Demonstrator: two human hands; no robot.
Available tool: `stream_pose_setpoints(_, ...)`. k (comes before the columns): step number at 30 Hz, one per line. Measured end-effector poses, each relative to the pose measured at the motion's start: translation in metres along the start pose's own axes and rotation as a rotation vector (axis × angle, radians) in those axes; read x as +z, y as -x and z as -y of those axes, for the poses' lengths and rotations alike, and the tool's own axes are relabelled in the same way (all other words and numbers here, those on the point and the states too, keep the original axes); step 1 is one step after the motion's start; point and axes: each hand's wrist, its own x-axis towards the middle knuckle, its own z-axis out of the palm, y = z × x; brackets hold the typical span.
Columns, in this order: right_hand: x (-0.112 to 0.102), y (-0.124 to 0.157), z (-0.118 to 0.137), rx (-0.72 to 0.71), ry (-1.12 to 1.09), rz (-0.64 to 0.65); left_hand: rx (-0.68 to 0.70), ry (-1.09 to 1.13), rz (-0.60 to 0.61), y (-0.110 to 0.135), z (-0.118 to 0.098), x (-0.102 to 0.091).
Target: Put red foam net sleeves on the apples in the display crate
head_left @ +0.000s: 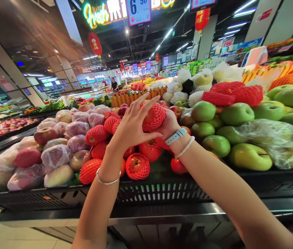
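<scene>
A red apple in a red foam net is held up over the display by my right hand, whose fingers are mostly hidden behind the fruit. My left hand is open on the apple's left side, fingers spread and thumb stretched out below it. Whether its fingertips touch the net I cannot tell. Beneath both hands lie more netted red apples, among them one near the front. A black slatted crate holds them.
Plastic-wrapped reddish fruit is heaped at left. Green apples and a plastic-wrapped pack sit at right, with red netting over some fruit. White-netted fruit stands behind. A person is far back.
</scene>
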Motion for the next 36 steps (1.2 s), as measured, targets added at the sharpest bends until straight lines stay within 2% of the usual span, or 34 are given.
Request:
stream_pose_setpoints(4,0.002,-0.001,0.007,0.079,-0.045,-0.086,0.003,-0.003,-0.008,0.001,0.005,-0.005)
stream_pose_setpoints(7,0.005,0.0,0.009,0.117,-0.075,-0.01,0.015,-0.087,-0.103,0.001,0.008,-0.003)
stream_pose_setpoints(10,0.002,-0.002,0.018,0.124,-0.043,0.033,-0.055,-0.112,-0.237,0.0,0.007,0.001)
stream_pose_setpoints(11,-0.001,-0.003,0.024,0.094,-0.024,0.003,-0.091,-0.087,-0.267,-0.001,0.006,0.001)
stream_pose_setpoints(13,-0.01,-0.007,0.041,-0.027,-0.006,-0.144,-0.138,0.038,-0.259,-0.002,0.001,0.0)
stream_pose_setpoints(15,-0.023,-0.009,0.06,-0.201,-0.037,-0.376,-0.127,0.263,-0.133,-0.002,-0.005,-0.004)
stream_pose_setpoints(18,-0.038,-0.01,0.086,-0.436,-0.141,-0.632,-0.089,0.585,0.265,-0.001,-0.016,-0.01)
stream_pose_setpoints(21,-0.044,-0.007,0.097,-0.564,-0.191,-0.683,-0.164,0.641,0.723,-0.001,-0.025,-0.01)
stream_pose_setpoints(23,-0.044,-0.008,0.095,-0.599,-0.166,-0.667,-0.251,0.589,0.938,-0.002,-0.029,-0.008)
stream_pose_setpoints(24,-0.045,-0.009,0.093,-0.603,-0.14,-0.65,-0.282,0.571,1.008,-0.003,-0.03,-0.008)
stream_pose_setpoints(26,-0.048,-0.014,0.088,-0.578,-0.058,-0.592,-0.301,0.576,1.082,-0.005,-0.033,-0.007)
stream_pose_setpoints(30,-0.065,-0.029,0.083,-0.577,0.093,-0.483,-0.322,0.538,1.137,-0.005,-0.035,-0.008)
stream_pose_setpoints(36,-0.086,-0.043,0.084,-0.641,0.19,-0.392,-0.386,0.448,1.06,-0.005,-0.036,-0.009)
